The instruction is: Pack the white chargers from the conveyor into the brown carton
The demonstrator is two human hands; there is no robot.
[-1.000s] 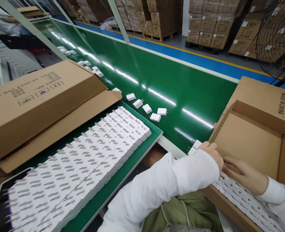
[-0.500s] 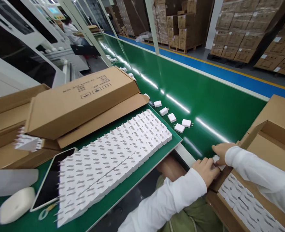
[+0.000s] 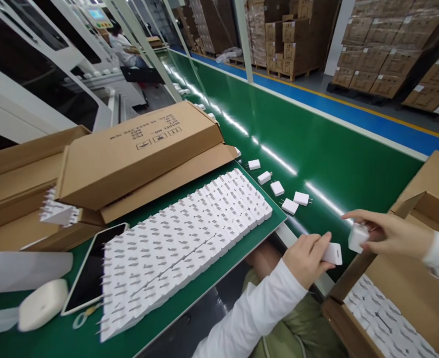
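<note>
Handling step, apparently: pinched charger (image 3: 333, 254) in curled left hand (image 3: 306, 259), second charger (image 3: 358, 237) in half-curled right hand (image 3: 398, 231), beside carton (image 3: 401, 279); probably needed steady grip next

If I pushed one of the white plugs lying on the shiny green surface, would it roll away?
Probably not: the plug has flat sides, so it would likely slide rather than roll. The green surface looks smooth and glossy, so it might slip along easily. The plug looks hard and boxy, so it probably wouldn't squash in your fingers.
</note>
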